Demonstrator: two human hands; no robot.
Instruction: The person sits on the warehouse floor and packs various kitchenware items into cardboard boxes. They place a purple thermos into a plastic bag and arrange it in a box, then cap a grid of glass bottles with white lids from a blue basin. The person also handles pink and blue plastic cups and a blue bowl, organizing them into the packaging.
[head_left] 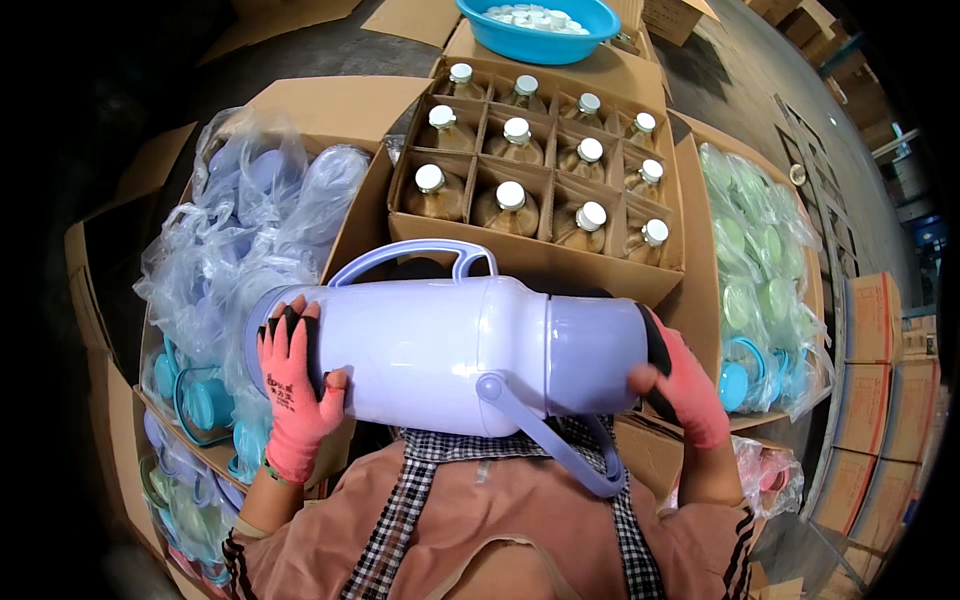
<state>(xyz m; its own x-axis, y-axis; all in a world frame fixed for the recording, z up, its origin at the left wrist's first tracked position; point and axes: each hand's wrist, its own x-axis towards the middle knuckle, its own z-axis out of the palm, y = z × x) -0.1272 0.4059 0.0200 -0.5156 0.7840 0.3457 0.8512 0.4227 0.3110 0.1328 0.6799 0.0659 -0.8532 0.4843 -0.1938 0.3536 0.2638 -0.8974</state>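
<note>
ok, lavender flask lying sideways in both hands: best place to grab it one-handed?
Likely the fixed loop handle on top of the flask, taken from above. The body is wide and smooth, capped at both ends by the left hand and right hand.

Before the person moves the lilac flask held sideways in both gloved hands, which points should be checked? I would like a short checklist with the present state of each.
1. Left hand grips the base end of the lilac flask: ok.
2. Right hand supports the top end: ok.
3. Flask lies level across the lap: ok.
4. Loose carrying handle hangs below the body, apart from both hands: ok.
5. Inside of the flask holds a glass liner: cannot tell.
6. Divided carton ahead has a free cell: not ok, every visible cell holds a capped glass liner.
</note>
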